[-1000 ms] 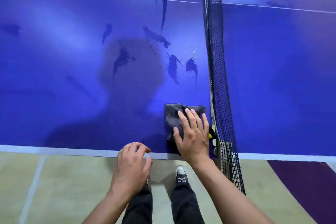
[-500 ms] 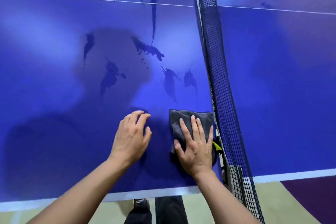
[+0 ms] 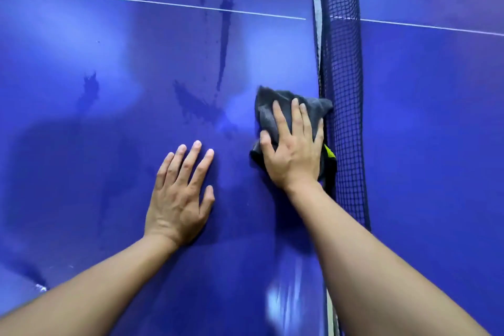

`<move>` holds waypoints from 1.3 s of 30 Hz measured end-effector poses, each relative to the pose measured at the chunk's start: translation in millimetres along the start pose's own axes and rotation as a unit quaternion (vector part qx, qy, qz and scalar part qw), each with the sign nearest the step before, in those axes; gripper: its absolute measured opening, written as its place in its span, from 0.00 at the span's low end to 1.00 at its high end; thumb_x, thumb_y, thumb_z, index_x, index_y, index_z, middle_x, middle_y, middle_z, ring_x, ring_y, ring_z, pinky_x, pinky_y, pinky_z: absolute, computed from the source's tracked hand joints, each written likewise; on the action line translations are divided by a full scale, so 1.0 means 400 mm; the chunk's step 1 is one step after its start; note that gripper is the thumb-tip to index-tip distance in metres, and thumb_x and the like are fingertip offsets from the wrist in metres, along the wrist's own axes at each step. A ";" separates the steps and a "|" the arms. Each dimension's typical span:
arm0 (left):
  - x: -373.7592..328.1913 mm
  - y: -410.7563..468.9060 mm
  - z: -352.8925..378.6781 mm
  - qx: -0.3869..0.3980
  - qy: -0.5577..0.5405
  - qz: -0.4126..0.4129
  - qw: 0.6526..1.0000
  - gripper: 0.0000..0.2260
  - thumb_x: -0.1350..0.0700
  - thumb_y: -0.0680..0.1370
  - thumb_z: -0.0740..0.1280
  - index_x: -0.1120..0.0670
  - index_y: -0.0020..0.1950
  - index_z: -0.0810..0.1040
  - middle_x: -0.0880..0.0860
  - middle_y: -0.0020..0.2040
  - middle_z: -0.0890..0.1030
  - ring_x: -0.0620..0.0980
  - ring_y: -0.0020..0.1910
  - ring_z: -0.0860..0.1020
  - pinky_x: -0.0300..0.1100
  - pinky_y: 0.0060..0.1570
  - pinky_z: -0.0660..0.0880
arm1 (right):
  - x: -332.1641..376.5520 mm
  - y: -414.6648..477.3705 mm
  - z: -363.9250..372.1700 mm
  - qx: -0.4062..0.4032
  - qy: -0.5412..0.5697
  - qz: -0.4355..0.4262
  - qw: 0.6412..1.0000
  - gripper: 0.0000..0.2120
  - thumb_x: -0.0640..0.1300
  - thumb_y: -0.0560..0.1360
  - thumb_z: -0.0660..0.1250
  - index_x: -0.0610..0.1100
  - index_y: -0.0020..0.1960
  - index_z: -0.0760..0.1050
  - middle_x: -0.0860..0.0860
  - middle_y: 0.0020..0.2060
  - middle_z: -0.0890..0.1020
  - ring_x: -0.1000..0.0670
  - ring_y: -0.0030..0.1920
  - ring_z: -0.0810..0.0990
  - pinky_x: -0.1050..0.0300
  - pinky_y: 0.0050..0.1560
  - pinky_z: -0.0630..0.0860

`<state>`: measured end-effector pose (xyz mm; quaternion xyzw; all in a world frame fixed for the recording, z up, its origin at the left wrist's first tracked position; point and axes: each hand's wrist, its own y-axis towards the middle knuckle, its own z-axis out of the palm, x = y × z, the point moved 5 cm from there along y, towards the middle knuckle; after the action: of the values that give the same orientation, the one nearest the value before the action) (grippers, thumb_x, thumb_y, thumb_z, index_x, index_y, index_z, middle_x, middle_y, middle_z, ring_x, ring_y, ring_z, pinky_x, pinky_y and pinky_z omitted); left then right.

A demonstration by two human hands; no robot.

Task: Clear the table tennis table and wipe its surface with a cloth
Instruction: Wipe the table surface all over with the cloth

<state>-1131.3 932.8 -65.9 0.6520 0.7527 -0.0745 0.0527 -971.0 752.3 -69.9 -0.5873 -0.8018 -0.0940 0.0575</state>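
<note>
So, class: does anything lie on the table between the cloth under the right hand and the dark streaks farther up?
Nothing visible does. The right hand presses the cloth flat beside the net. The dark streaks lie up and left of it across the blue table. The net only runs along the cloth's right side.

Blue table (image 3: 436, 144) with wet streaks (image 3: 225, 43), grey cloth (image 3: 265, 109) beside net (image 3: 342, 63), left hand (image 3: 177, 199) flat.

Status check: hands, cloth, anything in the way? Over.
Right hand flat, pressing grey cloth down. Left hand flat on table. Dark streaks ahead, unwiped. Net right beside cloth.
</note>
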 end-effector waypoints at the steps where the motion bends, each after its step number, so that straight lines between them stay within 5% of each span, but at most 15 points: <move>1: 0.002 0.000 0.002 -0.003 0.002 -0.002 1.000 0.29 0.48 0.79 0.56 0.52 0.81 0.61 0.54 0.81 0.59 0.57 0.80 0.57 0.57 0.78 0.56 | 0.000 0.067 0.007 0.011 -0.001 0.006 1.000 0.33 0.63 0.80 0.52 0.55 0.83 0.56 0.46 0.83 0.54 0.48 0.83 0.50 0.36 0.80 0.43; 9: 0.002 0.004 0.000 -0.018 0.008 0.003 1.000 0.30 0.48 0.78 0.58 0.52 0.80 0.62 0.53 0.81 0.59 0.56 0.80 0.58 0.56 0.78 0.55 | 0.033 0.544 0.043 0.036 -0.107 0.032 0.993 0.38 0.64 0.79 0.40 0.48 0.84 0.48 0.39 0.82 0.51 0.43 0.83 0.47 0.35 0.80 0.37; 18: 0.010 -0.009 0.006 -0.035 0.003 0.007 0.999 0.30 0.48 0.78 0.58 0.51 0.81 0.61 0.53 0.81 0.60 0.56 0.80 0.58 0.56 0.78 0.56 | 0.024 0.594 0.034 0.048 -0.006 0.002 0.999 0.30 0.63 0.81 0.48 0.59 0.83 0.52 0.44 0.83 0.50 0.46 0.83 0.46 0.37 0.80 0.38; 39: 0.012 -0.019 -0.023 -0.013 -0.077 0.008 0.997 0.24 0.49 0.82 0.57 0.52 0.79 0.64 0.56 0.81 0.59 0.58 0.80 0.55 0.50 0.79 0.47 | 0.044 -0.503 -0.048 0.017 -0.004 -0.019 1.000 0.31 0.60 0.80 0.55 0.58 0.82 0.57 0.46 0.82 0.57 0.47 0.82 0.52 0.38 0.80 0.45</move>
<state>-1139.3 938.0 -57.5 0.6497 0.7419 -0.1142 0.1200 -1168.4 705.8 -64.4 -0.5713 -0.8145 -0.0791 0.0624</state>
